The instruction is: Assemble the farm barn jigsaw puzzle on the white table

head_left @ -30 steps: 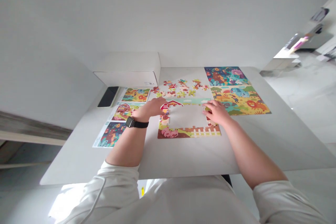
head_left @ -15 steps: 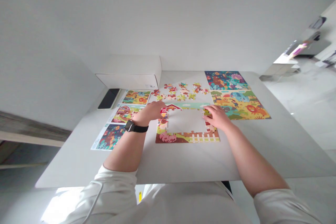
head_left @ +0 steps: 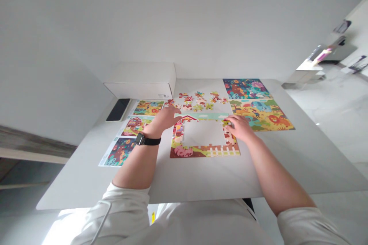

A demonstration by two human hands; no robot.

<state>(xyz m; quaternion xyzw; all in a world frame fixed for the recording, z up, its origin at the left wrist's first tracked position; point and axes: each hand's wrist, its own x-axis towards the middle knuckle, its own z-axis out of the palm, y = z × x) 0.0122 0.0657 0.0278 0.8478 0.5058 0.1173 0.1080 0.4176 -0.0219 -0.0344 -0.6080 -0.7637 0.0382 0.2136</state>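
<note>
Rectangular multicoloured farm-scene jigsaw border lies between the left grip, thumb and fingers apart, and the right grip, fingers parted over its edge; loose multicoloured jigsaw pieces lie beyond.

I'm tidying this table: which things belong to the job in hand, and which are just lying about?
Belong to the job:
barn puzzle border, left hand and right hand near its upper corners
loose pieces
picture sheet, likely (its middle picture shows a similar barn)

Likely just lying about:
phone
white box
lion picture
dark blue picture
</note>
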